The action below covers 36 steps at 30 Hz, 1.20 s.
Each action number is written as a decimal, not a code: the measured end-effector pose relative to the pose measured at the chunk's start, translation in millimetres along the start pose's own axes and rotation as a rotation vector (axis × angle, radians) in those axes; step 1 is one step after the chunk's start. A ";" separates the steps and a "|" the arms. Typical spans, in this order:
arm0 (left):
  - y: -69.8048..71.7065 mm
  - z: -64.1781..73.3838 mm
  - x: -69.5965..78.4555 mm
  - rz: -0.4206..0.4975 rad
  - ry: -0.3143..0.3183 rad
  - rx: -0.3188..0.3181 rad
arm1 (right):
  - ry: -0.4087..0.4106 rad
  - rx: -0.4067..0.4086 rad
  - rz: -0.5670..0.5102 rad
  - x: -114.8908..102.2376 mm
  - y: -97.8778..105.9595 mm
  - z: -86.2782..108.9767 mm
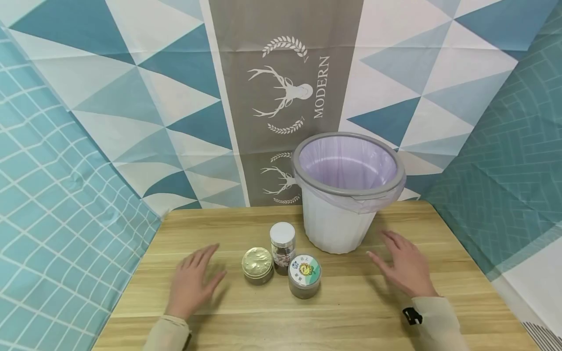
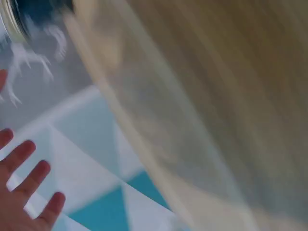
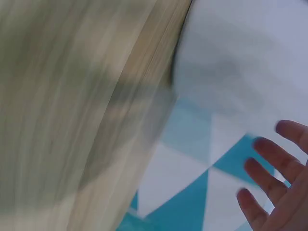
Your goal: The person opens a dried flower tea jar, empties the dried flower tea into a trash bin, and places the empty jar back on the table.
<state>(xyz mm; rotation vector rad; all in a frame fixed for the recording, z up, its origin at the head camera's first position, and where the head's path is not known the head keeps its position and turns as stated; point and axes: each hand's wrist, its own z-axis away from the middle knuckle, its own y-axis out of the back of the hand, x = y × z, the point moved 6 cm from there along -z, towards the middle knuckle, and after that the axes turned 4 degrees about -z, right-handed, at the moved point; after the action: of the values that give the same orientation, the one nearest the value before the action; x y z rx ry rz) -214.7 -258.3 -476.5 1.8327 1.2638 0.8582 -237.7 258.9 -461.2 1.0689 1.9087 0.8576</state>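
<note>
Three small containers stand close together mid-table in the head view. A round tin with a gold lid (image 1: 257,262) is at the left, a clear jar with a white lid (image 1: 283,246) and dark contents behind, and a round tin with a flower-printed lid (image 1: 305,275) in front at the right. My left hand (image 1: 191,280) hovers to the left of the gold-lidded tin, fingers spread and holding nothing. Over the table's right side my right hand (image 1: 401,265) is likewise spread, near the base of a white bin (image 1: 335,224). Both wrist views show relaxed, separated fingers.
The bin has a grey rim and a pale purple liner (image 1: 347,161), and stands at the table's back edge. Patterned cloth (image 1: 175,97) hangs behind the wooden table (image 1: 263,326). Teal cloths with line patterns flank it on both sides.
</note>
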 end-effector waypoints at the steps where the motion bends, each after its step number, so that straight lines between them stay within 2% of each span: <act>1: 1.4 -1.8 11.8 0.007 -0.027 0.036 | 0.007 -0.001 0.000 -7.3 -1.8 0.2; 3: 4.1 -4.5 35.9 0.042 -0.077 0.086 | 0.025 -0.010 0.001 -22.0 -5.8 0.1; 5: 4.0 -5.9 59.7 0.100 -0.118 0.096 | 0.054 -0.020 -0.001 -37.4 -10.6 -0.6; 7: -0.8 -6.5 82.0 0.171 -0.140 0.048 | 0.082 -0.046 -0.015 -52.9 -16.9 -2.4; 10: -13.4 -7.0 109.7 0.247 -0.133 -0.076 | 0.124 -0.082 -0.039 -75.7 -27.8 -4.9; 12: -20.6 -8.0 123.6 0.253 -0.134 -0.136 | 0.145 -0.105 -0.057 -90.0 -35.4 -6.6; 14: -24.7 -9.4 133.9 0.207 -0.161 -0.139 | 0.167 -0.123 -0.077 -103.1 -42.5 -7.3; 18: -25.3 -11.4 148.3 0.111 -0.240 -0.072 | 0.198 -0.178 -0.116 -124.2 -56.8 -7.4; 20: -26.5 -10.7 154.7 0.118 -0.254 -0.078 | 0.193 -0.210 -0.133 -131.1 -62.9 -7.5; 22: -30.9 -9.5 160.1 0.177 -0.231 -0.134 | 0.178 -0.246 -0.146 -135.7 -68.7 -8.2; 26: -45.7 -5.3 166.6 0.298 -0.140 -0.292 | 0.154 -0.306 -0.185 -143.1 -77.0 -10.1; 28: -53.1 -3.9 168.1 0.332 -0.108 -0.350 | 0.152 -0.321 -0.198 -145.8 -79.8 -10.3; 32: -61.3 -3.8 170.2 0.367 -0.091 -0.400 | 0.142 -0.319 -0.224 -148.0 -82.6 -9.9; 36: -62.4 -4.3 170.5 0.382 -0.086 -0.411 | 0.134 -0.318 -0.234 -148.0 -83.8 -9.3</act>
<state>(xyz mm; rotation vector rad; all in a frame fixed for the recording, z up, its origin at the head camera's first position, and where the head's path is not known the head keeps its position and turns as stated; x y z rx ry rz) -197.1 -80.4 -508.2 1.7688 0.6272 1.1340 -224.9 90.4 -482.5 0.5991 1.8802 1.0742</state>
